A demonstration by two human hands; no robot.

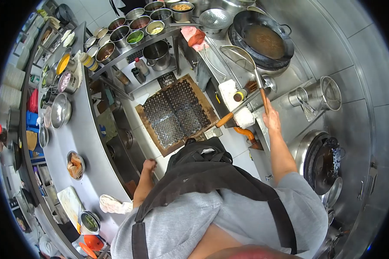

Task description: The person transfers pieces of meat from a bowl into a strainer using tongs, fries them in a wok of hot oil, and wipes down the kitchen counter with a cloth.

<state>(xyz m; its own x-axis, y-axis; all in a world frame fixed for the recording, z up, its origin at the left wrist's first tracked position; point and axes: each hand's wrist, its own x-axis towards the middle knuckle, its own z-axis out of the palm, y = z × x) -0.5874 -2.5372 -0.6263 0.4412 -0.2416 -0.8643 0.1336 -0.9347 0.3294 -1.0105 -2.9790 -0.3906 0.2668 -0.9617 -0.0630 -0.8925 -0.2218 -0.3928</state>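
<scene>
Strainer [237,58]: round, shallow, metal-rimmed, with a long shaft and brown handle [264,100]. Right hand [271,117] is closed around the handle; left hand's [149,165] grip cannot be determined.

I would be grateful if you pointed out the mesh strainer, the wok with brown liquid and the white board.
Mesh strainer [237,58]: head view, on the mesh bowl.
Wok [253,18]: head view, on its dark inner wall above the liquid.
White board [68,202]: head view, on its bare top surface.
</scene>
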